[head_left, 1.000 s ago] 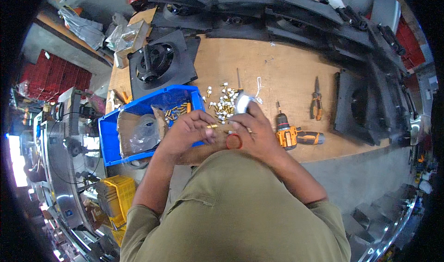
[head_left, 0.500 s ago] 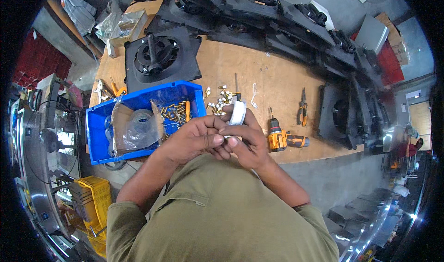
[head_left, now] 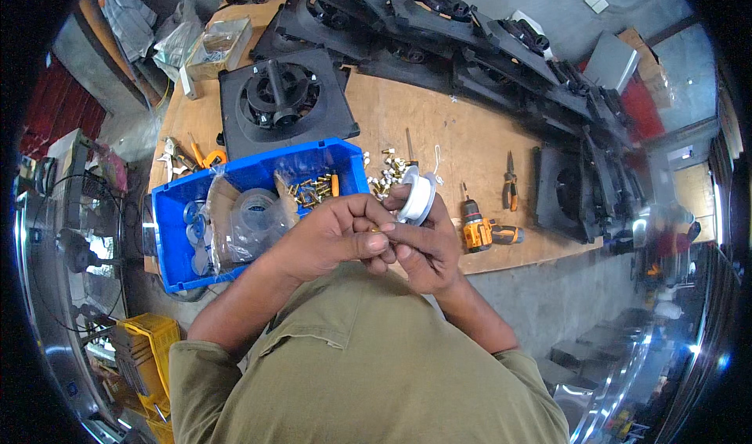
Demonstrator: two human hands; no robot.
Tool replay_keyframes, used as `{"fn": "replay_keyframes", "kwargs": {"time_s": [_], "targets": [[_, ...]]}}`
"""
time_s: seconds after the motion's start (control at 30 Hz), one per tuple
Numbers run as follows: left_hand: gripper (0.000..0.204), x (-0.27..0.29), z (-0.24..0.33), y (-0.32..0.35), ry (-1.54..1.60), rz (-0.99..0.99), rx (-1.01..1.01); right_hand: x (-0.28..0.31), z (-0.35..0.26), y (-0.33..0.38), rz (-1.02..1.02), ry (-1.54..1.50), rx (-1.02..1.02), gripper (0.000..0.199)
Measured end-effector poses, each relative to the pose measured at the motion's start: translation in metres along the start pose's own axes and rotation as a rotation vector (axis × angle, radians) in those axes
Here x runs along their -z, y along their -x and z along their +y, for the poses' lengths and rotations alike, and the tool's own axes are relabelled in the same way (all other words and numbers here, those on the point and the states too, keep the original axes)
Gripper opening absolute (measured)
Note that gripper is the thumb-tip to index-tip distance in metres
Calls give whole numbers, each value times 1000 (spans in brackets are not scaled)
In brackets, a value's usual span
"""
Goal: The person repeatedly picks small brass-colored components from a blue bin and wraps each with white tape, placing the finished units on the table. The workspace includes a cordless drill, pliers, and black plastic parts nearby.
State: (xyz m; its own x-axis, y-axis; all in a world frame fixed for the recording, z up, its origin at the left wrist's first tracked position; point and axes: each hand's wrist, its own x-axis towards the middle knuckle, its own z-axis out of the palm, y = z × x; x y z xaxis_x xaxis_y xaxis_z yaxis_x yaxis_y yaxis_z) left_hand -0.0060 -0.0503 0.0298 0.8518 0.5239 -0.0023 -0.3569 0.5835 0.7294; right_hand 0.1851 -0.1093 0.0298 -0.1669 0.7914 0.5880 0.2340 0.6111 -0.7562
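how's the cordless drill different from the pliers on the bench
The cordless drill is bulky, orange and black, and lies near the bench's front edge, close to the right hand. The pliers are slim, with orange-and-black handles and thin metal jaws, and lie farther back on the wooden bench. The drill lies crosswise; the pliers point away from the person. Both rest untouched on the bench.

Wooden workbench (head_left: 462, 142) with blue bin (head_left: 176, 240), black fan housings (head_left: 283, 99), pliers (head_left: 511, 181), cordless drill (head_left: 487, 231), loose brass fittings (head_left: 385, 170)
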Motion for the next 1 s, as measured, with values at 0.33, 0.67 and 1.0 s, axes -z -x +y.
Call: {"fn": "replay_keyframes", "kwargs": {"time_s": [0.33,0.67,1.0], "targets": [[20,-3,27,0,-366,90,-120,4,-13,-27,-57,216,11,45],[21,1,29,-8,-361,91,-169,20,-6,-42,-234,486,-109,67],[20,22,36,-21,-468,369,-397,-4,-23,-32,-266,320,-296,73]]}}
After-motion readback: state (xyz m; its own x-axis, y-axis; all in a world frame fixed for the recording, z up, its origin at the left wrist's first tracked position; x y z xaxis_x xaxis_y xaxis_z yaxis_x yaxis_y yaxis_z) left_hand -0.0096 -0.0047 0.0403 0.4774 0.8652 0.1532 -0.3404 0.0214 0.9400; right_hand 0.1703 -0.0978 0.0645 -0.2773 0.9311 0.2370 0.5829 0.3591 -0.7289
